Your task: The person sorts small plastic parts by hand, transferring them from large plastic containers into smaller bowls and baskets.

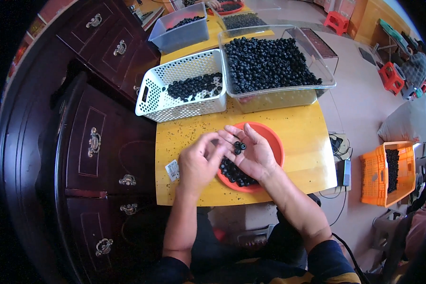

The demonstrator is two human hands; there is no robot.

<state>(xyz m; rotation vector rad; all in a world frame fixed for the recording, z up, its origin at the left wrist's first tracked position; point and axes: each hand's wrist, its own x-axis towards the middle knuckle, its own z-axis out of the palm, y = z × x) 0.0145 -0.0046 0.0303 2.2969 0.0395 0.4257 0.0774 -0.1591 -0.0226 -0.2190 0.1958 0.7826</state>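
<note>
Over a round orange-red basin (278, 150), my right hand (256, 156) is turned palm up with its fingers spread. Several small black round parts (240, 147), some with a ring-like face, rest in that palm. My left hand (201, 158) reaches across to its fingers, its own fingertips curled together; whatever they pinch is hidden. More black parts (234, 174) lie in the basin below. Beyond stand a white perforated basket (168, 112) with a partial layer of black parts (194, 87) and a clear plastic bin (324, 85) heaped with them (270, 64).
Dark specks and a white label (173, 170) lie on the yellow table (307, 142). Dark wooden drawers (94, 142) border the left. A grey-blue bin (180, 40) stands further back. On the right floor are an orange crate (374, 175), cables and red stools (392, 78); people sit farther off.
</note>
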